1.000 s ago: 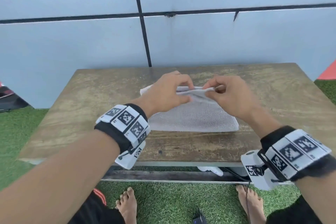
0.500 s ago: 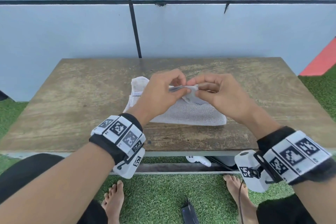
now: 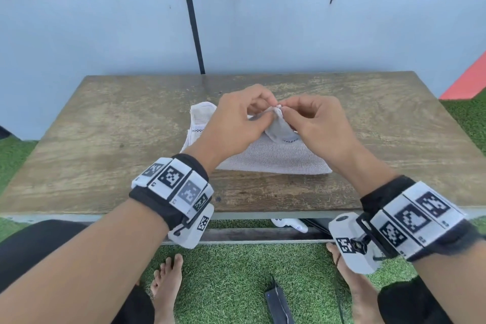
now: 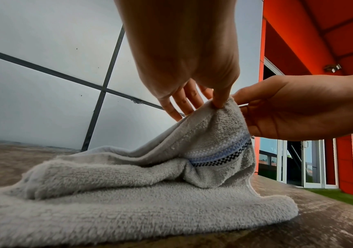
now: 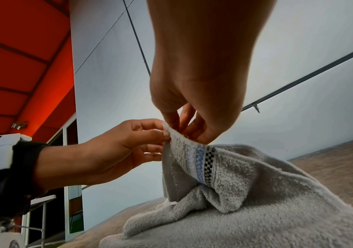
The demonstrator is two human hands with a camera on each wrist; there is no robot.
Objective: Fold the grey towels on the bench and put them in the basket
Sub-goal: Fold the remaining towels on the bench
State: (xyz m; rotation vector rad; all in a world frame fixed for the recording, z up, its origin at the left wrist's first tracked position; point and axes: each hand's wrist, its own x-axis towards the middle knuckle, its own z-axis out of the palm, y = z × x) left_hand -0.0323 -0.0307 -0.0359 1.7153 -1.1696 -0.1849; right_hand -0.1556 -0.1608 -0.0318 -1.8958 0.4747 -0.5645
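Observation:
A grey towel (image 3: 273, 159) with a blue and checkered band lies partly folded on the wooden bench (image 3: 105, 139). Its far corner is raised off the rest. My left hand (image 3: 236, 123) pinches that corner from the left, and my right hand (image 3: 313, 123) pinches the same corner from the right. In the left wrist view the left hand (image 4: 218, 100) holds the towel (image 4: 129, 193) edge between thumb and fingers. In the right wrist view the right hand (image 5: 184, 134) nips the towel (image 5: 245, 193) corner beside the band. No basket is in view.
A pale panelled wall (image 3: 263, 34) stands right behind the bench. Green artificial turf (image 3: 236, 271) lies below, with my bare feet and a dark flat object (image 3: 278, 305) on it. A white item (image 3: 289, 225) sits under the bench. An orange wall (image 4: 320, 42) is to the right.
Both hands have drawn together and lifted the towel's far edge into a bunched corner, where before it was stretched between them. The head view has shifted slightly.

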